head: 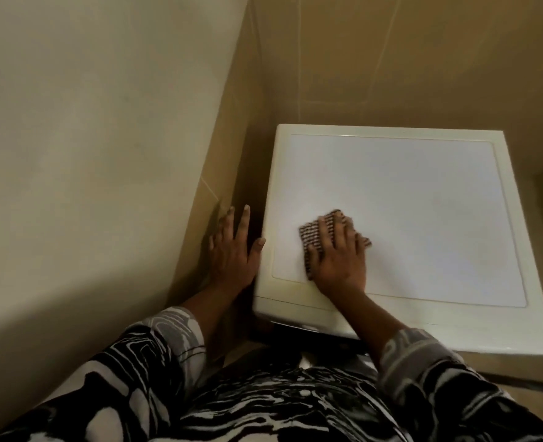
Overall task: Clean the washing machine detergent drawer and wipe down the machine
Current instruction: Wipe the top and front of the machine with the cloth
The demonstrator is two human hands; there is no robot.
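Observation:
I look down on the white top of the washing machine [423, 218], which fills the middle and right of the view. My right hand [338, 260] lies flat with straight fingers on a brown striped cloth [316, 232], pressing it onto the top near the front left corner. My left hand [233, 250] hangs beside the machine's left edge with fingers spread; its thumb touches that edge. The detergent drawer is hidden below the front edge.
A cream wall [88, 154] stands close on the left, leaving a narrow gap beside the machine. Beige tiled wall [407, 59] runs behind it. My patterned black-and-white clothing [263, 403] fills the bottom of the view.

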